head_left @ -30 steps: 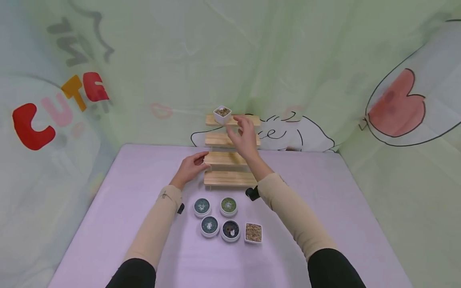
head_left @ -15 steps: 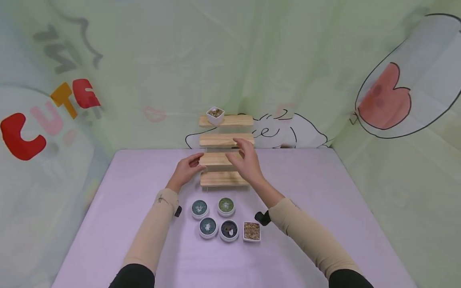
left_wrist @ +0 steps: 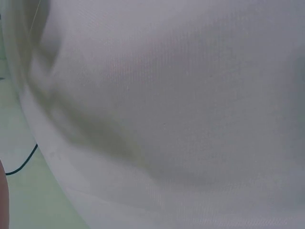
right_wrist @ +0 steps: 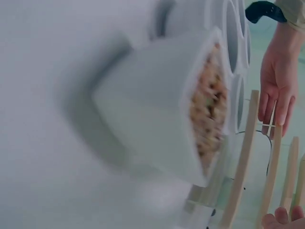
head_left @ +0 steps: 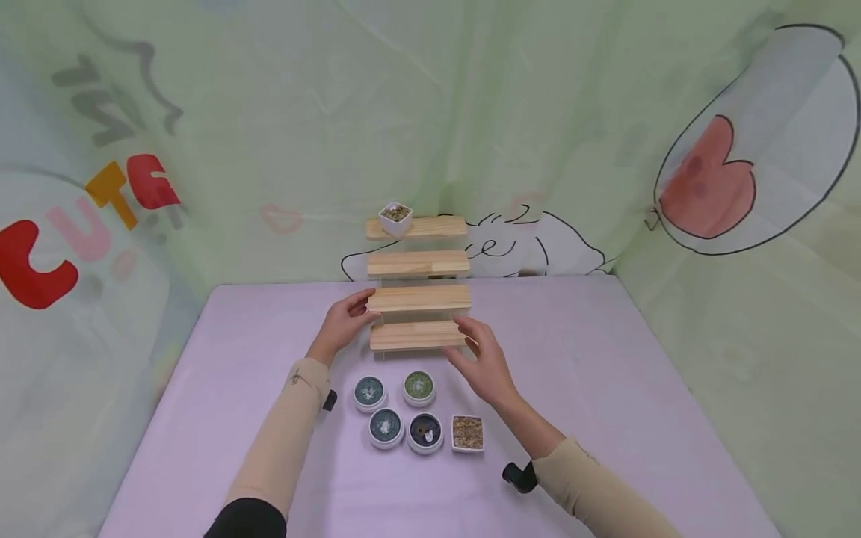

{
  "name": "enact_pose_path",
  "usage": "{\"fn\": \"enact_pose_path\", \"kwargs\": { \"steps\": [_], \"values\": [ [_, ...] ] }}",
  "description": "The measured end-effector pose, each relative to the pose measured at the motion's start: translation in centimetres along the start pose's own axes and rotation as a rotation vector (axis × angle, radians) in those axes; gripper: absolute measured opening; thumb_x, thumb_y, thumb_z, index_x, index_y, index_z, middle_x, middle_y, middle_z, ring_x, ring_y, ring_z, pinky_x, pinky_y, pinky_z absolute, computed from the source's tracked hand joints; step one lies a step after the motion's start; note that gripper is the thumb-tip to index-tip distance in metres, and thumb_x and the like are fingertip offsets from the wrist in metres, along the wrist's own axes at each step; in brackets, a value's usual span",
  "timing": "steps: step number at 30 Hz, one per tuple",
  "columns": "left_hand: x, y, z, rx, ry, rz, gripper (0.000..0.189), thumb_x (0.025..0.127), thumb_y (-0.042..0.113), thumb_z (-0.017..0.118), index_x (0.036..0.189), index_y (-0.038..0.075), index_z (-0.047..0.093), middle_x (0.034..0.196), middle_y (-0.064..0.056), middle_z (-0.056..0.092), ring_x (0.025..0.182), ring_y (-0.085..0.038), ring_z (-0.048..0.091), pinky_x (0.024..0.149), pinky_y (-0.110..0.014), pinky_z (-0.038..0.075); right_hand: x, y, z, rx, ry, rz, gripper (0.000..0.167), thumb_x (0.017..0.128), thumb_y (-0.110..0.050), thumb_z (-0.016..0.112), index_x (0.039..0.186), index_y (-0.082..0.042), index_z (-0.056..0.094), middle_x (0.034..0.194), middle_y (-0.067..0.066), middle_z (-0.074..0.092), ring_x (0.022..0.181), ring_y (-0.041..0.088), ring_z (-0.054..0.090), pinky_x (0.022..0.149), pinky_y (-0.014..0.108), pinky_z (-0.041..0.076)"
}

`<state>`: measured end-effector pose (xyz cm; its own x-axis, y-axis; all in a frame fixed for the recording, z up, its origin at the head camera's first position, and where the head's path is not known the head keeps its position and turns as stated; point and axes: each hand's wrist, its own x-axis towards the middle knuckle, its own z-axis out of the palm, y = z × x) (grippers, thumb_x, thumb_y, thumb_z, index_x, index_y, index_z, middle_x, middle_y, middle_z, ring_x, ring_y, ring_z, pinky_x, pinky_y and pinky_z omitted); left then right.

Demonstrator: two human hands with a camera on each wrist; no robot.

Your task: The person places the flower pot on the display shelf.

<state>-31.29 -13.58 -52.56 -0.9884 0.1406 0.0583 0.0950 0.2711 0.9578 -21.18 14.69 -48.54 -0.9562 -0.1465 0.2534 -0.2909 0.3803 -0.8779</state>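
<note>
A four-step wooden display stand (head_left: 420, 300) with clear supports stands at the table's back. My left hand (head_left: 344, 323) holds its left end by the second step from the bottom; in the right wrist view, the left fingers (right_wrist: 281, 107) lie on both sides of a thin clear support. Beside the right end of the bottom step is my right hand (head_left: 486, 365), holding nothing, its fingers apart and slightly bent. A small white square pot (head_left: 395, 221) of brownish granules sits at the left of the top step. Another square pot (head_left: 467, 434) stands on the table, large in the right wrist view.
Several round white tubs with dark or green contents, such as the green one (head_left: 419, 387) and the black one (head_left: 425, 432), stand before the stand on the lilac tablecloth (head_left: 572, 359). A printed pale green curtain (head_left: 303, 134) hangs behind. The left wrist view shows mostly cloth (left_wrist: 190, 105).
My right hand has come down from beside the pot on the top step to the right end of the bottom step. The left hand stays at the stand's left end.
</note>
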Motion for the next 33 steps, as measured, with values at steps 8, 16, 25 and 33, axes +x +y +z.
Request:
{"fn": "enact_pose_path", "kwargs": {
  "steps": [8,16,25,33],
  "values": [
    [-0.3,0.2,-0.2,-0.033,0.01,-0.008,0.056,0.089,0.01,0.073,0.14,0.005,0.052,0.146,-0.014,0.048,0.136,-0.027,0.044,0.112,-0.03,0.039,-4.1,0.9,-0.3,-0.009,-0.016,0.067,0.053,0.09,-0.007,0.07,0.137,0.002,0.048,0.136,0.022,0.047,0.129,0.038,0.046,0.112,0.049,0.039],
    [-0.1,0.3,-0.2,-0.011,0.0,-0.003,0.058,0.089,0.015,0.074,0.141,0.006,0.051,0.146,-0.012,0.048,0.137,-0.025,0.042,0.115,-0.029,0.035,-7.0,2.0,-0.7,-0.024,-0.021,0.086,0.052,0.088,-0.012,0.074,0.135,-0.005,0.053,0.135,0.012,0.051,0.126,0.029,0.05,0.11,0.04,0.042],
    [0.0,-0.1,0.0,0.068,0.003,0.014,0.054,0.09,0.016,0.072,0.14,0.01,0.052,0.142,-0.008,0.05,0.133,-0.026,0.043,0.117,-0.038,0.033,-10.1,3.4,-0.9,-0.043,-0.037,0.014,0.052,0.085,-0.009,0.077,0.133,-0.007,0.056,0.133,0.01,0.054,0.125,0.029,0.051,0.105,0.042,0.046],
    [-1.0,1.6,-0.1,0.001,-0.018,0.017,0.057,0.09,0.01,0.072,0.14,0.001,0.046,0.142,-0.018,0.048,0.129,-0.034,0.045,0.115,-0.046,0.035,-12.1,2.7,-0.7,-0.089,-0.014,-0.083,0.052,0.077,0.004,0.079,0.126,0.003,0.058,0.127,0.021,0.056,0.119,0.035,0.052,0.097,0.051,0.05]
  ]
}}
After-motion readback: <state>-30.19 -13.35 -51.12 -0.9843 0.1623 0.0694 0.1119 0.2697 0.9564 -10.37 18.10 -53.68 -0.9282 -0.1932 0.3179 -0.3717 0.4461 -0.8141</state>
